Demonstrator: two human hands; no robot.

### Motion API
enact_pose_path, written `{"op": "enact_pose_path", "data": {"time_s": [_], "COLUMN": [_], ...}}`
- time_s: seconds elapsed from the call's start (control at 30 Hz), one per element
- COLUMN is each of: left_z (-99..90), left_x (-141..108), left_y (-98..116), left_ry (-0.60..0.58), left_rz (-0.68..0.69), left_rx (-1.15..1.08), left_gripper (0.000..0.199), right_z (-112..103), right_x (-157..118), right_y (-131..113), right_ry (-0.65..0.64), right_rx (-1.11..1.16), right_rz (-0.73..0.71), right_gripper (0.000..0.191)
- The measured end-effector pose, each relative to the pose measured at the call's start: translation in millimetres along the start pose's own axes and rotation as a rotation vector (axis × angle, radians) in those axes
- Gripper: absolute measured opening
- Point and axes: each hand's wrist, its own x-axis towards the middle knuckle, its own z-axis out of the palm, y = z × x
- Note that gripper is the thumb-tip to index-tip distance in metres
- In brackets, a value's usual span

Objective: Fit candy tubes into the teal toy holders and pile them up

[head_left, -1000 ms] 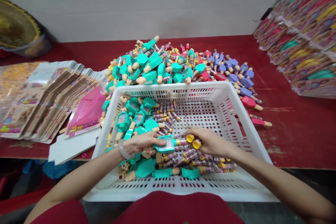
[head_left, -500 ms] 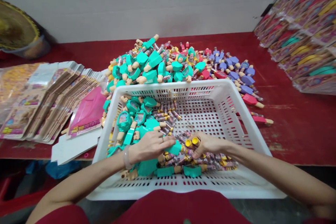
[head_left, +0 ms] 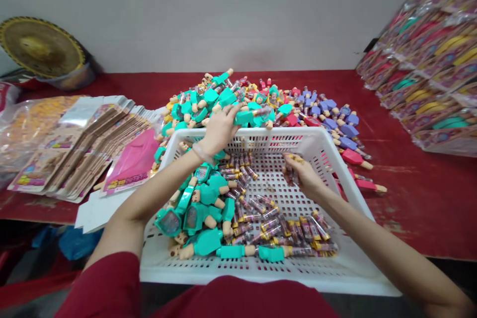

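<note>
My left hand is over the heap behind the basket, fingers closed around a teal toy piece with a clear tube at its end. Inside the white basket, my right hand grips a few small clear tubes with yellow caps, above the bare slatted bottom. Loose yellow-capped tubes lie across the basket's middle and front. To their left are piled teal toy pieces with beige ends, some with a printed oval window.
The heap behind the basket also has purple pieces and red pieces. Printed cards and a pink bag lie left on the red table. Stacked packaged toys stand right; a woven hat is back left.
My left hand has moved from the basket up to the heap behind it, carrying a teal piece. My right hand has lifted away from the tube pile, back and right, holding tubes.
</note>
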Motion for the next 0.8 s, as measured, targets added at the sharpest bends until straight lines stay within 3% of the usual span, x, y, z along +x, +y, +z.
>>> {"op": "enact_pose_path", "data": {"time_s": [0.07,0.13,0.23,0.3,0.37,0.47,0.57,0.73,0.8], "left_z": [-6.4,-5.7,10.7,27.9,45.6,65.4,72.1,50.5,33.4], "left_x": [19,11,-38,-76,-104,-122,-120,-95,-87], "left_y": [6,9,6,-1,-9,-16,-13,10,23], "left_ry": [0.019,-0.097,-0.504,-0.646,-0.713,-0.755,-0.756,-0.628,-0.559], "left_rz": [-0.046,-0.073,-0.187,-0.216,-0.234,-0.251,-0.249,-0.294,-0.395], "left_rx": [-0.037,-0.152,-0.346,-0.378,-0.408,-0.469,-0.533,-0.647,-0.850], "left_gripper": [0.054,0.040,0.015,0.014,0.022,0.029,0.032,0.034,0.037], "right_z": [-1,-1,2,5,10,13,11,12,14], "right_x": [-5,-10,-12,-11,-10,-12,-16,-22,-25], "right_y": [8,15,19,18,18,21,26,34,34], "right_ry": [-0.027,-0.057,-0.112,-0.159,-0.189,-0.219,-0.238,-0.207,-0.214], "right_rx": [-0.068,-0.135,-0.195,-0.233,-0.290,-0.381,-0.461,-0.655,-0.735], "right_rz": [0.031,0.042,0.027,0.028,0.035,0.021,-0.016,-0.156,-0.255], "right_gripper": [0.047,0.045,0.044,0.043,0.042,0.042,0.045,0.039,0.033]}}
